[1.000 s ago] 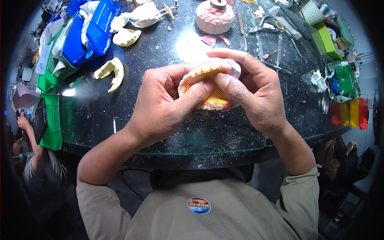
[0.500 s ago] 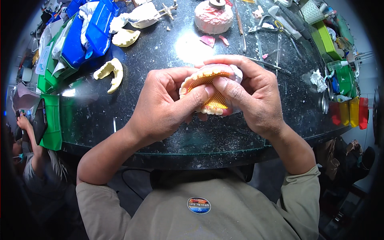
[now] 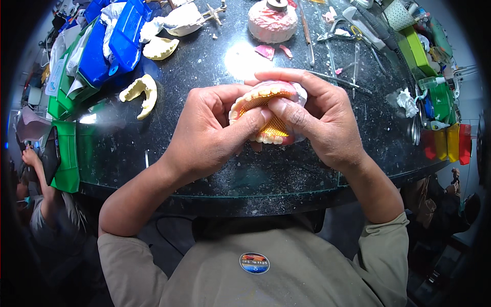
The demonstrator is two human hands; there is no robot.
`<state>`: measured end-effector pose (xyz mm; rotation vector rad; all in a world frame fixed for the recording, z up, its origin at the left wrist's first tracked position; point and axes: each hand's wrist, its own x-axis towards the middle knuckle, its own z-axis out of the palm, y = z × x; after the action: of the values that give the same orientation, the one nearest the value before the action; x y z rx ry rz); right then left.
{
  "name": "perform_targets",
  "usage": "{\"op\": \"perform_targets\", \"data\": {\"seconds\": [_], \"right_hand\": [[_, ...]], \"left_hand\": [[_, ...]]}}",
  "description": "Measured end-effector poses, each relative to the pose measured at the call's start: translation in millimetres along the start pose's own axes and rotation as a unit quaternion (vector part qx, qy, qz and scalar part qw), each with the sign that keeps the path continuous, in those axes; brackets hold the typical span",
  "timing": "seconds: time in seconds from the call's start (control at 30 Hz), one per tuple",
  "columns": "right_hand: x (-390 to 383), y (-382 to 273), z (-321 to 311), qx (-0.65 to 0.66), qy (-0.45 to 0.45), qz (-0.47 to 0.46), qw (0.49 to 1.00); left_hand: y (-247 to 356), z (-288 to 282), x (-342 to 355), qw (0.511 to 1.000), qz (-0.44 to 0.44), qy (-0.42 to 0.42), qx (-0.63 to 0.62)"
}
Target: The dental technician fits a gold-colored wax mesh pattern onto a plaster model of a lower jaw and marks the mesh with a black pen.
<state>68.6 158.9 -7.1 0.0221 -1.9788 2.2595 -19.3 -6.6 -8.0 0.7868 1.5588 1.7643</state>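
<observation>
Between both hands, above the black bench, is a denture (image 3: 276, 127) with a row of cream teeth, pink gum and a gold mesh plate; it seems to sit on a pale cast, largely covered by my fingers. My left hand (image 3: 214, 125) grips its left side, thumb pressed on the mesh. From the right, my right hand (image 3: 327, 123) holds it, thumb on the mesh beside the other thumb and fingers curled over the far edge. Fingertips behind the denture are mostly hidden.
A horseshoe-shaped cream cast (image 3: 148, 97) lies left, near blue bins (image 3: 123, 38) and green bins (image 3: 64, 153). Beyond my hands stands a round pink-and-white plaster block (image 3: 272, 28) with pink fragments (image 3: 265, 51). Metal tools (image 3: 340, 82) spread right. Another person's arm (image 3: 38, 166) shows far left.
Both thumbs and the denture have shifted very slightly left, and the denture is tilted a little differently. The grip of both hands is kept.
</observation>
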Motion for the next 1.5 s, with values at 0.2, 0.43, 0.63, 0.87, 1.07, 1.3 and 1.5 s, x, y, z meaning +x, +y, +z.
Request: {"op": "perform_targets", "data": {"seconds": [0.2,0.43,0.63,0.87,1.07,1.3,1.5], "right_hand": [[0.4,-4.9,-4.9,-0.021,-0.031,0.035,0.999],[-1.4,-0.2,-0.5,-0.061,0.020,-0.009,0.998],[-0.2,0.5,1.6,-0.018,0.026,0.002,0.999],[0.9,0.9,-2.7,-0.053,0.010,0.019,0.998],[1.6,0.6,-0.7,-0.012,-0.008,0.007,1.000],[-0.3,-1.0,0.5,-0.040,0.000,0.001,0.999],[-1.9,-4.1,1.5,-0.080,0.018,0.025,0.996]], "left_hand": [[12.4,-2.3,-1.1,0.997,-0.071,-0.034,0.002],[8.8,-0.4,0.3,0.997,-0.061,-0.033,0.023],[10.3,0.8,0.5,0.996,-0.080,-0.024,0.016],[10.0,-0.3,1.2,0.994,-0.099,-0.026,-0.025],[9.6,-1.7,-0.6,0.995,-0.091,-0.041,0.029],[9.8,2.8,-0.9,0.995,-0.098,-0.031,-0.003],[9.4,1.1,-0.2,0.993,-0.105,-0.051,-0.001]]}}
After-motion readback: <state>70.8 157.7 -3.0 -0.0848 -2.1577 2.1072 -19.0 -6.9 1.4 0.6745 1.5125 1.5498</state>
